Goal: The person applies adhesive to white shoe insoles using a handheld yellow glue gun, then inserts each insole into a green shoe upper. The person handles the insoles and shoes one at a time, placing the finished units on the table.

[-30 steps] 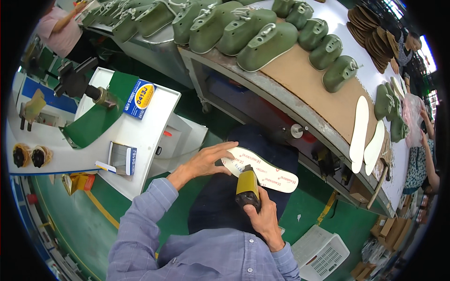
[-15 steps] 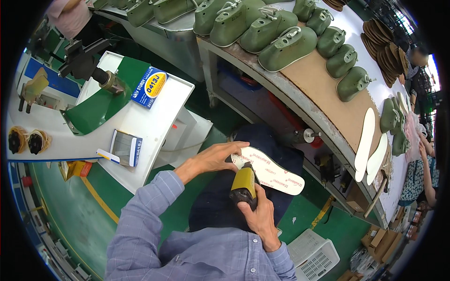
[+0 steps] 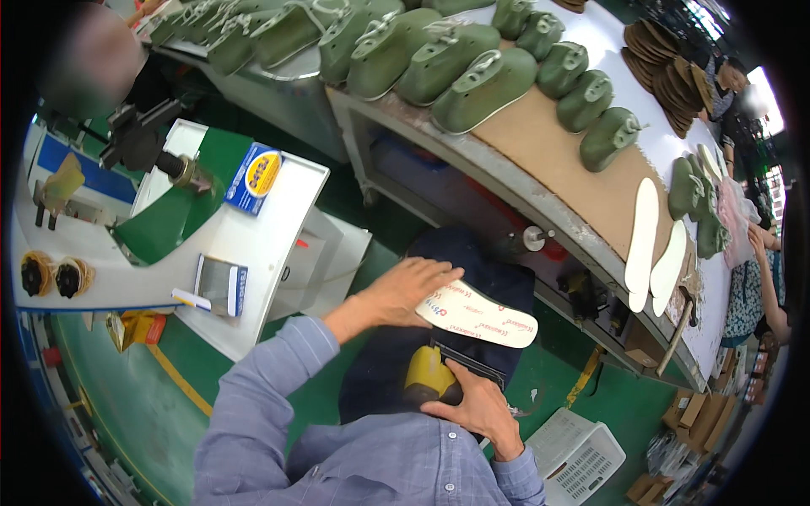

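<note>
My left hand (image 3: 405, 291) grips the heel end of a white insole board (image 3: 485, 319) printed with red marks, thumb below and fingers over the top. The board lies tilted above my dark-trousered lap. Just below it, my right hand (image 3: 481, 406) is wrapped round a yellow and black staple gun (image 3: 430, 373). Its long dark magazine points right, and the tool is apart from the board. Part of the grip is hidden behind my fingers.
Green shoe lasts (image 3: 485, 93) with white cords line the bench at upper right. Two white insoles (image 3: 644, 244), a hammer (image 3: 677, 337) and stacked brown pieces (image 3: 666, 84) lie there too. A blue box (image 3: 253, 179) sits on the left machine table. A white crate (image 3: 582, 460) stands lower right.
The staple gun has come off the insole board and moved down, turning so its magazine shows. My left hand has shifted slightly down with the board. The view has turned a little.
</note>
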The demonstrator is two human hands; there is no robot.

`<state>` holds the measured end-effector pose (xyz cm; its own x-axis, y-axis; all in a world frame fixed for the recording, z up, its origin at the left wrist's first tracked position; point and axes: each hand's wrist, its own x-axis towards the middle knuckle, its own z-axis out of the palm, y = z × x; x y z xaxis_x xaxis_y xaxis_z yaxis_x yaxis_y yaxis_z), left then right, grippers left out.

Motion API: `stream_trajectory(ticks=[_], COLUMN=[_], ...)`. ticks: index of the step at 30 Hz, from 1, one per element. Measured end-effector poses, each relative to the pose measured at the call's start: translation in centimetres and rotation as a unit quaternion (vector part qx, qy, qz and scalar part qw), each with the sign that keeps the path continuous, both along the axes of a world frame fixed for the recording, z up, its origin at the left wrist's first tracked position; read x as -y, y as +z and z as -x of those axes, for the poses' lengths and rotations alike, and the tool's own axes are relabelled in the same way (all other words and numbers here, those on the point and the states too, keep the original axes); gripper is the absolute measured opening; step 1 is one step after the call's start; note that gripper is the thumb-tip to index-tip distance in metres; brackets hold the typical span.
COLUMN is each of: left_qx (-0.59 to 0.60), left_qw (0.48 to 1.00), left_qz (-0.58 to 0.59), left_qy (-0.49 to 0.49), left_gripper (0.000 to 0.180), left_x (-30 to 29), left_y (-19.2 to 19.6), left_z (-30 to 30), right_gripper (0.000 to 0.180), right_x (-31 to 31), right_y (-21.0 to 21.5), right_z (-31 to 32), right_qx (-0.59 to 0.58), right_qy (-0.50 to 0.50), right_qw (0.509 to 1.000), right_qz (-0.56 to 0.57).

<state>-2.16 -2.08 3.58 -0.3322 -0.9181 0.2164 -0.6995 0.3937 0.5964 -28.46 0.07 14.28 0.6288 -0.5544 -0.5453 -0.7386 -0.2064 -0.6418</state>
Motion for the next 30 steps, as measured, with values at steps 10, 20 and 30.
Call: stream_trajectory(ticks=[10, 20, 30], left_qx=[0.058, -0.072, -0.077], left_qw=[0.956, 0.985, 0.995], left_qz=[0.269, 0.158, 0.047], left_qy=[-0.106, -0.026, 0.034], left_gripper=[0.060, 0.088, 0.073], left_x=[2.0, 3.1, 1.3], left_y=[6.7, 10.4, 8.5], left_z=[3.6, 9.4, 8.9], right_gripper=[0.095, 0.057, 0.064], right_x=[1.9, 14.1, 27.4], right_y=[-3.6, 7.0, 1.9], right_z=[12.8, 8.7, 12.5], right_qx=[0.525, 0.421, -0.141], right_qy=[-0.407, -0.499, -0.344], right_qw=[0.511, 0.743, 0.822], right_qz=[-0.545, 0.148, 0.431])
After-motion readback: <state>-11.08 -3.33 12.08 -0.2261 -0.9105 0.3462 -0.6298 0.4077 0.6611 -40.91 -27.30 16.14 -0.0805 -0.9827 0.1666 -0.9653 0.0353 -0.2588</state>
